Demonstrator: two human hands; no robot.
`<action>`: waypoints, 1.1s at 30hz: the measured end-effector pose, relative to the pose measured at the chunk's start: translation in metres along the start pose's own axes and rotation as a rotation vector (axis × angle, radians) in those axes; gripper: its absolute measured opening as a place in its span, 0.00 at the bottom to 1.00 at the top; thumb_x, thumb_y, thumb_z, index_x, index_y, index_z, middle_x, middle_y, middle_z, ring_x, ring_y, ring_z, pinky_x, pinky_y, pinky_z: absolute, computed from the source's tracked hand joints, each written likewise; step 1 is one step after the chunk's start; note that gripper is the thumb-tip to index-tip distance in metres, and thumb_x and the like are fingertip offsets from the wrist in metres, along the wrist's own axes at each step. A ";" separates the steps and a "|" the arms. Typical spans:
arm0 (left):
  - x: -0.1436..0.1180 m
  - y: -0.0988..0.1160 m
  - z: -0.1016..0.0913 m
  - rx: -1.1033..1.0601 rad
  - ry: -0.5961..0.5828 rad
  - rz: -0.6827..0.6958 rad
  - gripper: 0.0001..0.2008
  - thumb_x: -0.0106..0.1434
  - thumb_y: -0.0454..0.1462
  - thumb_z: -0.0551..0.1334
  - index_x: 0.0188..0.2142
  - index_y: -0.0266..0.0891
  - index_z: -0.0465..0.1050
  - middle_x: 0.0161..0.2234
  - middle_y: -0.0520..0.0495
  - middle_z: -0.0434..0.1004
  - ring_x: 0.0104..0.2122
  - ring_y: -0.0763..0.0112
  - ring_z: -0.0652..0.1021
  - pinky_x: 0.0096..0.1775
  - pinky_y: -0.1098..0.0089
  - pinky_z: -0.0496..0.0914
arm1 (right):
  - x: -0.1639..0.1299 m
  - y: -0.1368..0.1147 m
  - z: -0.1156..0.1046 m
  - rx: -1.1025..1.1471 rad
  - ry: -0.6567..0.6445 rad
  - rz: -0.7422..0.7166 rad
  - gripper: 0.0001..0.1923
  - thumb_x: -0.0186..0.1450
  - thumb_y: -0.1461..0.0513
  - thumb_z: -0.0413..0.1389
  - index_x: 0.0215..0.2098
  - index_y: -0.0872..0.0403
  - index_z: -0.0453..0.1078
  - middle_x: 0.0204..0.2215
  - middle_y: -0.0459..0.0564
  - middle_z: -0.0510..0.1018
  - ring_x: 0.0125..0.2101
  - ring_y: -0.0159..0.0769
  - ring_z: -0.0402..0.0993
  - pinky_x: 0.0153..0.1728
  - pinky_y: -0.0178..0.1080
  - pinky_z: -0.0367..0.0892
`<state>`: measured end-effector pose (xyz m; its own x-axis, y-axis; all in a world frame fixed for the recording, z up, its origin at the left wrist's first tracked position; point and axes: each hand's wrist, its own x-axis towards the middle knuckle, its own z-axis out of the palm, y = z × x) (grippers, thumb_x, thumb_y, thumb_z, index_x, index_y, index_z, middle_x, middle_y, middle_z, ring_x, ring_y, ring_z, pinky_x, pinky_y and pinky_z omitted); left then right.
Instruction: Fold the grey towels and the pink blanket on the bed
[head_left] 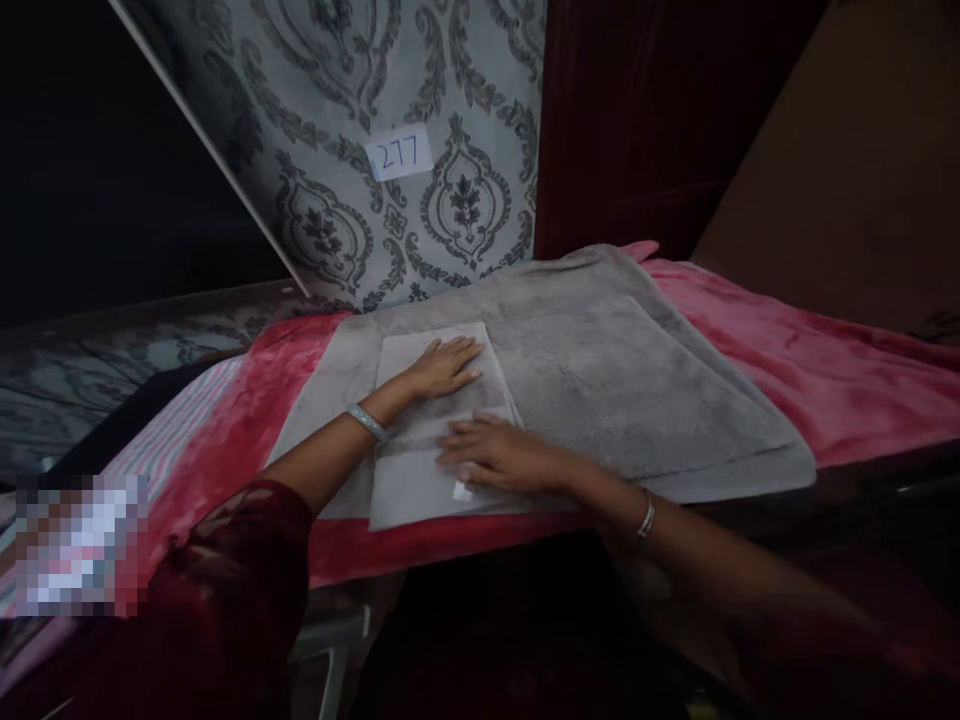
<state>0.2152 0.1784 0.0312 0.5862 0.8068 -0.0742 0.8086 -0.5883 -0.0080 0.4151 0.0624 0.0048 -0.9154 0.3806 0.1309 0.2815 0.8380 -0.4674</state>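
Observation:
A grey plush cloth (600, 390) lies spread out, with its left part folded over into a paler flap (420, 490). My left hand (444, 367) rests flat on the upper part of this flap, fingers stretched out. Nearer to me, my right hand (502, 455) lies palm down on the flap, slightly blurred, its fingers apart. A small white tag (463, 491) shows just below the right fingertips. Neither hand grips anything. The cloth's underside is hidden.
Beneath the grey cloth is a red and pink plush blanket (757, 320). A striped cloth (184, 415) shows at the left. Patterned wallpaper (330, 230) with a paper marked 277 (400, 152) stands behind, beside a dark red panel (622, 120). A metal frame (334, 650) is below.

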 end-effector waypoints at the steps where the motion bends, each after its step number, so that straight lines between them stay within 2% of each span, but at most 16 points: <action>1: -0.001 -0.002 0.002 -0.002 -0.004 -0.038 0.34 0.73 0.53 0.46 0.73 0.44 0.47 0.73 0.40 0.46 0.72 0.53 0.50 0.68 0.44 0.45 | 0.000 0.004 -0.003 -0.017 0.012 0.021 0.23 0.76 0.51 0.46 0.67 0.45 0.64 0.68 0.46 0.63 0.71 0.40 0.46 0.70 0.54 0.39; 3: -0.002 -0.004 0.009 -0.018 -0.002 -0.111 0.33 0.73 0.52 0.46 0.73 0.47 0.47 0.74 0.43 0.46 0.72 0.51 0.50 0.67 0.42 0.44 | 0.000 0.012 -0.002 -0.076 0.028 0.052 0.26 0.76 0.49 0.47 0.70 0.45 0.59 0.70 0.46 0.57 0.72 0.43 0.42 0.70 0.55 0.37; 7: 0.001 -0.005 0.024 -0.058 0.046 -0.197 0.31 0.74 0.52 0.45 0.72 0.51 0.49 0.74 0.46 0.47 0.72 0.52 0.50 0.67 0.41 0.44 | -0.003 0.022 0.014 -0.167 0.036 0.062 0.31 0.74 0.48 0.49 0.73 0.44 0.52 0.73 0.47 0.49 0.73 0.46 0.35 0.70 0.58 0.33; 9: 0.003 -0.007 0.025 -0.068 0.026 -0.187 0.31 0.73 0.54 0.45 0.73 0.52 0.48 0.74 0.47 0.46 0.72 0.51 0.50 0.67 0.42 0.44 | -0.004 0.022 0.020 -0.177 0.038 0.056 0.31 0.75 0.49 0.49 0.73 0.43 0.51 0.73 0.47 0.49 0.73 0.47 0.35 0.70 0.59 0.33; 14: 0.022 -0.027 0.015 -0.105 -0.113 -0.181 0.33 0.72 0.57 0.45 0.73 0.54 0.45 0.75 0.48 0.39 0.72 0.48 0.44 0.66 0.37 0.41 | -0.005 0.019 0.021 -0.187 0.048 0.064 0.31 0.75 0.48 0.48 0.73 0.44 0.53 0.73 0.48 0.50 0.73 0.47 0.35 0.70 0.59 0.35; 19: 0.048 -0.055 0.019 -0.122 -0.104 -0.159 0.32 0.73 0.56 0.44 0.73 0.55 0.44 0.75 0.50 0.39 0.72 0.47 0.45 0.66 0.39 0.42 | -0.006 0.020 0.023 -0.156 0.071 0.067 0.31 0.74 0.49 0.50 0.73 0.42 0.52 0.73 0.46 0.50 0.73 0.45 0.34 0.70 0.58 0.34; 24: 0.064 -0.076 0.030 -0.133 -0.042 -0.161 0.31 0.73 0.54 0.43 0.73 0.55 0.46 0.74 0.51 0.46 0.72 0.52 0.50 0.67 0.45 0.47 | -0.006 0.021 0.023 -0.121 0.080 0.060 0.31 0.74 0.49 0.51 0.72 0.42 0.53 0.73 0.44 0.50 0.73 0.45 0.35 0.70 0.57 0.35; 29: 0.064 -0.072 0.033 -0.086 0.120 -0.214 0.27 0.75 0.46 0.44 0.68 0.44 0.61 0.70 0.45 0.59 0.68 0.63 0.61 0.67 0.60 0.54 | -0.006 0.021 0.021 -0.116 0.074 0.068 0.31 0.74 0.48 0.50 0.72 0.41 0.53 0.73 0.45 0.51 0.72 0.45 0.37 0.70 0.58 0.36; 31: 0.061 -0.066 0.028 -0.069 0.176 -0.261 0.26 0.75 0.43 0.44 0.67 0.40 0.63 0.69 0.41 0.61 0.68 0.61 0.62 0.67 0.57 0.53 | -0.006 0.022 0.021 -0.120 0.073 0.072 0.31 0.74 0.47 0.50 0.72 0.41 0.53 0.72 0.45 0.51 0.72 0.45 0.38 0.70 0.58 0.36; 33: 0.054 -0.060 0.017 -0.039 0.246 -0.337 0.27 0.74 0.42 0.46 0.68 0.36 0.60 0.70 0.36 0.58 0.69 0.53 0.59 0.68 0.49 0.48 | -0.006 0.022 0.021 -0.126 0.070 0.073 0.31 0.74 0.46 0.49 0.72 0.41 0.53 0.72 0.45 0.52 0.72 0.46 0.38 0.70 0.58 0.37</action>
<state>0.1975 0.2561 0.0104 0.2791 0.9458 0.1661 0.9558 -0.2903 0.0471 0.4206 0.0708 -0.0245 -0.8701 0.4651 0.1632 0.3848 0.8479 -0.3648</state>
